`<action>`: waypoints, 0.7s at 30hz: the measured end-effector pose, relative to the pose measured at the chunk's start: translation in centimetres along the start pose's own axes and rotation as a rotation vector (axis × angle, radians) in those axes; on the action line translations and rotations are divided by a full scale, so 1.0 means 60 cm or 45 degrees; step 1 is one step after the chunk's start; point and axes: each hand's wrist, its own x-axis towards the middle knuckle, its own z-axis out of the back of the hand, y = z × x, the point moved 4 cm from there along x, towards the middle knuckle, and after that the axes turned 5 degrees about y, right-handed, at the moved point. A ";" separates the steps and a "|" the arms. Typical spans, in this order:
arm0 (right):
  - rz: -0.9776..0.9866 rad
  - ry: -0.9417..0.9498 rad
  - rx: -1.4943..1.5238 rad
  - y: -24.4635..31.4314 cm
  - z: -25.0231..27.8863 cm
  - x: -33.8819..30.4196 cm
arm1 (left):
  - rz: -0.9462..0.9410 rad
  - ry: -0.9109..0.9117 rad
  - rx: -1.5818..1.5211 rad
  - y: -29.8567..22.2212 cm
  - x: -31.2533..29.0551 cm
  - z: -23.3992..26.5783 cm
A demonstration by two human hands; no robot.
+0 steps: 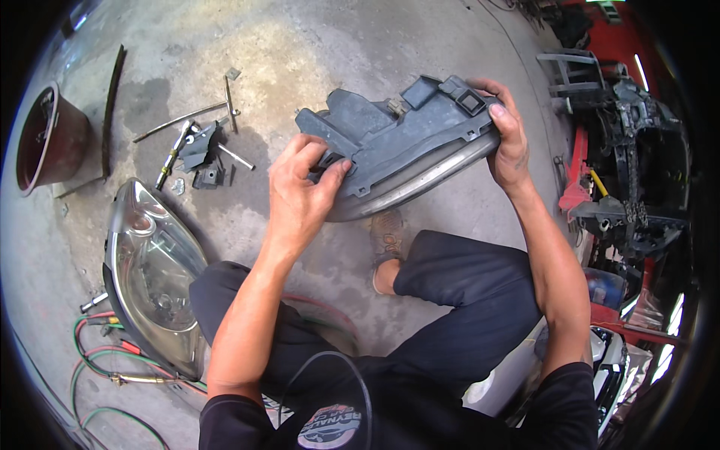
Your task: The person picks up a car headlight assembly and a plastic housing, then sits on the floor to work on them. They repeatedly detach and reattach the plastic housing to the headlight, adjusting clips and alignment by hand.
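Note:
A car headlight [420, 142] is held up in front of me, its dark plastic back toward me and its clear lens rim along the lower edge. My right hand [510, 135] grips its right end, thumb on the back and fingers round the far side. At the left end, my left hand [306, 180] pinches a small dark tab or bracket [330, 160] on the housing; whether that piece is loose or fixed is unclear. A second headlight [157, 262], lens upward, rests on the floor beside my left leg.
Left on the concrete floor lie a ratchet [172, 155], a T-handle wrench [229, 105], dark brackets [201, 148] and red and green hoses [94, 349] with a torch. A bucket [56, 139] stands beyond. Vehicle parts [637, 150] and a red stand [576, 172] line the right.

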 end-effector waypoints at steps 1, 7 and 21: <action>0.004 0.009 0.017 0.001 -0.002 0.000 | -0.005 -0.022 0.002 0.000 -0.002 0.000; -0.012 0.054 0.163 0.004 -0.007 0.010 | -0.054 -0.070 0.032 0.005 0.004 0.000; -0.021 0.004 0.069 0.006 -0.003 0.014 | 0.177 -0.061 -0.172 0.017 0.004 -0.012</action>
